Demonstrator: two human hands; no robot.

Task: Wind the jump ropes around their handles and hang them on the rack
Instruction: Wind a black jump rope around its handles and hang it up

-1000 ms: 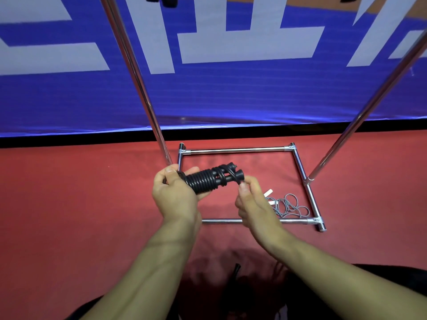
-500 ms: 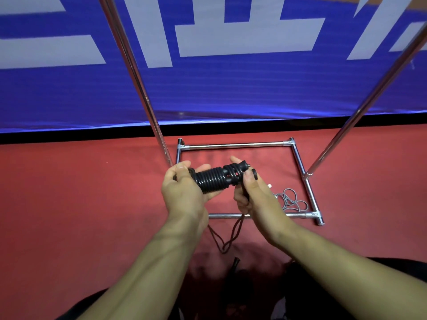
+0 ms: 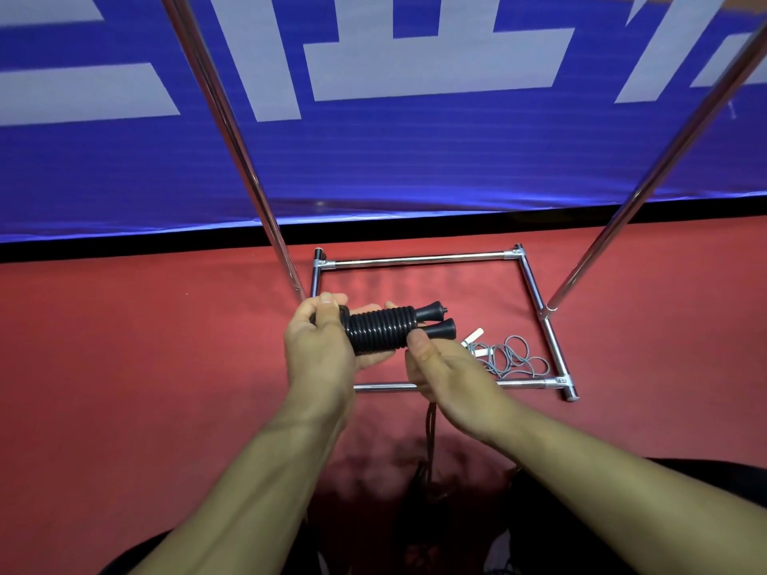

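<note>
- Hands number two: the left hand [image 3: 321,346] curls its fingers and thumb round the left end of the black handles [image 3: 384,332], while the right hand [image 3: 444,369] sits just below their right end, thumb up, pinching a black rope [image 3: 429,425] that hangs toward the floor.
- Handles count two, held side by side, long axis running left to right, their flared ends pointing right; black cord coils cover their middle.
- Rack [image 3: 419,259] shows two slanted chrome poles rising from one rectangular base on the red floor [image 3: 124,367].
- Second rope, one grey jump rope [image 3: 508,359] with white handles, lies loose inside the base at right.
- Banner [image 3: 373,159] behind carries large white strokes on blue; the writing cannot be read.
</note>
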